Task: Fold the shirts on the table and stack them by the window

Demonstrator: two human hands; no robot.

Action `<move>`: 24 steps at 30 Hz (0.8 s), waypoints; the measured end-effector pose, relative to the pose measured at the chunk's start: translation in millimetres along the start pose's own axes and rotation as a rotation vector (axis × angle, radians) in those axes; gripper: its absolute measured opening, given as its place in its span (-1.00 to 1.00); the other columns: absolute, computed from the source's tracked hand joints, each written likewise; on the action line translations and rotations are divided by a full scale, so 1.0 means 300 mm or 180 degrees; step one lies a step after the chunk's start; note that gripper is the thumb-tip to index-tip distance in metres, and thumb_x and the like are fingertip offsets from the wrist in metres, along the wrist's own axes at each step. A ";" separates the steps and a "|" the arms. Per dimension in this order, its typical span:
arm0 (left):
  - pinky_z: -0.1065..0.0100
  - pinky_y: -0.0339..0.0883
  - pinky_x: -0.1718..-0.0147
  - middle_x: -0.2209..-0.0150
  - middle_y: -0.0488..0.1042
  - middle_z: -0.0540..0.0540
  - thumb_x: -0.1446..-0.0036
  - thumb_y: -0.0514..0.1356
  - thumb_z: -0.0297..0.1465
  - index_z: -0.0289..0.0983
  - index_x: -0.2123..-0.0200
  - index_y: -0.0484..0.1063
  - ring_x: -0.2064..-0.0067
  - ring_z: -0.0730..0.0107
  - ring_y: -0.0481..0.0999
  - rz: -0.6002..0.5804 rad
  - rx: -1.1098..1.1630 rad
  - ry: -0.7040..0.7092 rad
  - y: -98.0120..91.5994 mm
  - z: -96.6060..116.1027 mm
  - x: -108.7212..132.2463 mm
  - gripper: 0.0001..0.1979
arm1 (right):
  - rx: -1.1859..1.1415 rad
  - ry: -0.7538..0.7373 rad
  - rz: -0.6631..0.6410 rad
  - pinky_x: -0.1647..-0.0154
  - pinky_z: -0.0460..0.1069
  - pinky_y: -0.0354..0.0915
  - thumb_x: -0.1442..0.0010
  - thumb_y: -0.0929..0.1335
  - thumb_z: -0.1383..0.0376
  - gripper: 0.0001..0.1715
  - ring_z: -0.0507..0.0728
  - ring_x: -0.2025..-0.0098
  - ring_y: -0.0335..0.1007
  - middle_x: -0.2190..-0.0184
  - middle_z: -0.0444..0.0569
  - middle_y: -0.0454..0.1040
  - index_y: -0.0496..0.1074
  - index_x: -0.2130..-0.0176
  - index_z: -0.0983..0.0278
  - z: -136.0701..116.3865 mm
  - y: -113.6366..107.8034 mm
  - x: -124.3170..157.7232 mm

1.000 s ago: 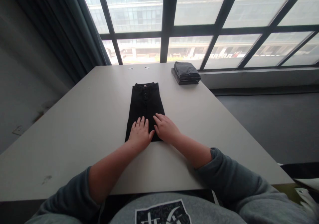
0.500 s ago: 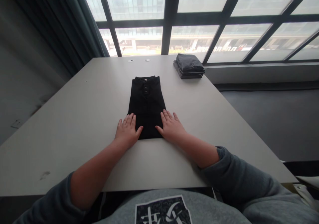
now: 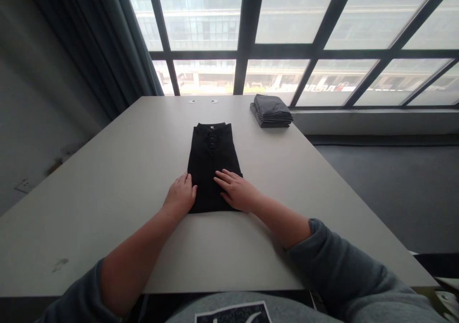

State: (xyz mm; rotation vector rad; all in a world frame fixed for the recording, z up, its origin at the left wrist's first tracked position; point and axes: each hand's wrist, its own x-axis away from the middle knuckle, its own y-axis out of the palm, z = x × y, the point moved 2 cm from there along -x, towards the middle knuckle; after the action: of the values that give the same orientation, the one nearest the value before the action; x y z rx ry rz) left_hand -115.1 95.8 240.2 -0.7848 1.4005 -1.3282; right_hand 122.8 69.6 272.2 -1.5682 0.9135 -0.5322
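Note:
A black buttoned shirt [image 3: 211, 155], folded into a narrow rectangle, lies flat on the white table with its collar toward the window. My left hand [image 3: 180, 192] rests along the shirt's lower left edge, thumb apart from the fingers and lying on the cloth. Palm down on the lower right part is my right hand [image 3: 238, 191], its fingers stretched out across the fabric. Both hands touch the shirt; neither grips it visibly.
A stack of folded grey and striped clothes [image 3: 271, 111] sits at the table's far right corner. Two small white round fittings [image 3: 214, 101] are near the far edge of the white table [image 3: 107, 189]. Behind are a window and a dark curtain [image 3: 132, 50].
My right hand has slid from the shirt's right edge inward over the cloth. The left has shifted slightly outward onto the left edge. The view has tilted up a little.

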 end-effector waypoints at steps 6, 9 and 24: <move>0.03 0.37 -0.33 -0.22 0.57 -0.25 -0.28 0.05 -0.52 -0.29 -0.17 0.56 -0.24 0.07 0.56 0.0259 0.0675 -0.0075 -0.028 -0.049 -0.040 -0.52 | -0.0517 -0.0050 0.0244 -0.31 0.13 0.38 -0.38 0.36 0.37 -0.50 0.26 -0.25 0.48 -0.24 0.17 0.51 0.51 -0.27 0.31 0.057 0.003 -0.096; 0.04 0.40 -0.31 -0.18 0.61 -0.15 -0.23 0.08 -0.51 -0.20 -0.10 0.62 -0.21 0.10 0.58 0.0276 0.1070 -0.0236 -0.037 -0.074 -0.048 -0.54 | -0.0672 0.0002 0.0304 -0.28 0.12 0.40 -0.34 0.37 0.43 -0.53 0.23 -0.20 0.51 -0.16 0.10 0.58 0.57 -0.19 0.25 0.079 0.005 -0.110; 0.05 0.23 -0.35 -0.38 0.41 -0.19 -0.44 0.06 -0.13 -0.14 -0.35 0.40 -0.37 0.07 0.37 0.0076 0.0458 0.0021 0.046 -0.250 -0.416 -0.48 | -0.0605 0.0316 0.0374 -0.55 0.26 -0.04 -0.49 0.30 0.22 -0.52 0.24 -0.48 0.18 -0.46 0.10 0.26 0.46 -0.31 0.22 0.401 -0.011 -0.215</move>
State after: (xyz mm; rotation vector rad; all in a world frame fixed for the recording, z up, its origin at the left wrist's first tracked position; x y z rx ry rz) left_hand -148.5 238.1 246.6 -0.6664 1.2996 -1.3973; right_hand 177.8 194.1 259.7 -1.6573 1.1522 -0.4530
